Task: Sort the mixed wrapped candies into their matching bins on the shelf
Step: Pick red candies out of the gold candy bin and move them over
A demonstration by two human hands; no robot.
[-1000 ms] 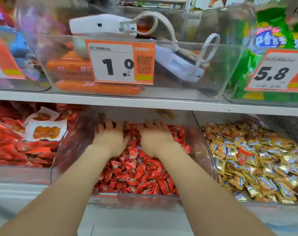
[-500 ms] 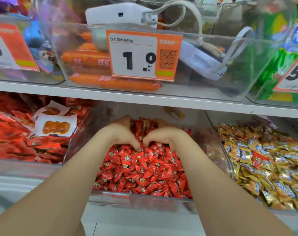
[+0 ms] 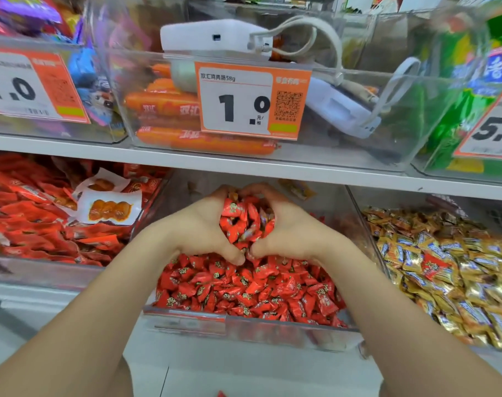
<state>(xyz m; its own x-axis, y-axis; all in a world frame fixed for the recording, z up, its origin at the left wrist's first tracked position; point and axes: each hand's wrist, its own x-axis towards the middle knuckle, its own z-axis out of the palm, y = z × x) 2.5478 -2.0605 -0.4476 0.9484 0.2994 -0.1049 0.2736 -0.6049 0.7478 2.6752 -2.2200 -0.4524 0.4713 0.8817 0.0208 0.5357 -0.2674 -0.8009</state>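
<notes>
A clear middle bin [image 3: 244,325] on the lower shelf holds a heap of red wrapped candies [image 3: 244,287]. My left hand [image 3: 201,227] and my right hand [image 3: 284,227] are cupped together over the heap, fingers curled round a raised scoop of red candies [image 3: 244,222], thumbs nearly meeting at the front. The bin to the right holds gold wrapped candies [image 3: 450,270], with one red candy [image 3: 429,266] lying among them.
The left bin holds red snack packets [image 3: 29,224] and a white packet [image 3: 109,207]. The upper shelf [image 3: 244,164] carries bins with orange sausages [image 3: 169,107], a white device [image 3: 215,35], an orange price tag [image 3: 249,101] and green packs [image 3: 459,116].
My hands went from lying flat on the red candies at the back of the bin to curling inward and lifting a scoop of them. The view has shifted closer and slightly left.
</notes>
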